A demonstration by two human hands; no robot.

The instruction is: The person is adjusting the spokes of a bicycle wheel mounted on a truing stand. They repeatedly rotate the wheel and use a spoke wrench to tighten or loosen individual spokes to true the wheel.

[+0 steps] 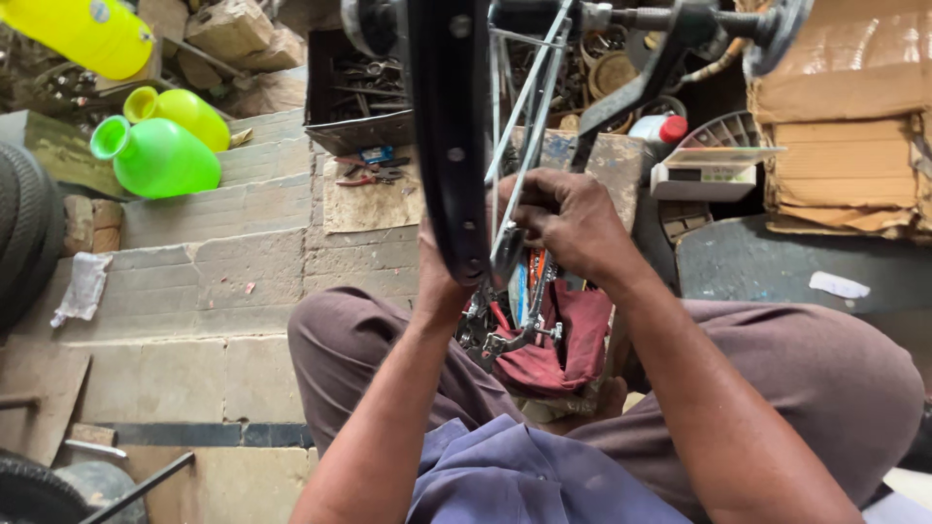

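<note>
A black bicycle wheel rim [449, 136] with thin metal spokes [524, 107] stands upright in front of me, held in a stand. My right hand [568, 225] is closed around the spokes near the rim, fingers pinched on a small part I cannot make out. My left hand [437, 281] sits behind the rim, mostly hidden by it, gripping the rim's lower edge. Below the hands a red cloth [573, 340] lies over my lap with metal bicycle parts [495, 335] on it.
A green plastic jug [160, 155] and yellow containers [184, 109] lie on the stone steps at the left. A tray of tools [359, 97] and pliers [369, 175] sit beyond the rim. Cardboard boxes [845, 126] stack at the right; tyres [24, 233] lean at the left.
</note>
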